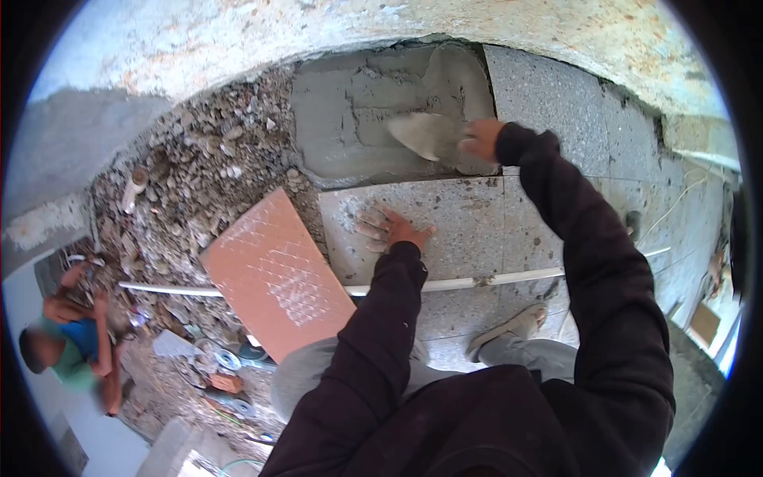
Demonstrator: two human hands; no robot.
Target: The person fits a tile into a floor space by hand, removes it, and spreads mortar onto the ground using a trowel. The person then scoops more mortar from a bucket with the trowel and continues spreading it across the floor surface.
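Note:
My right hand (481, 141) is closed around the handle of a trowel (421, 135), whose blade is blurred and lies over the wet grey mortar (322, 119). The mortar fills a patch between the wall and the laid tiles, with ridges and a smoother band at its right end. My left hand (397, 229) rests with spread fingers on a speckled floor tile (461, 219) just below the mortar. To its left, a loose reddish-brown tile (278, 278) with a whitish grid pattern leans across the rubble and reaches my knee.
Broken rubble (191, 167) covers the ground at left. A long white pipe (517, 277) runs across the floor under my arms. At far left a person (75, 350) squats near scattered tools (226, 393). A plastered wall (278, 32) curves along the top.

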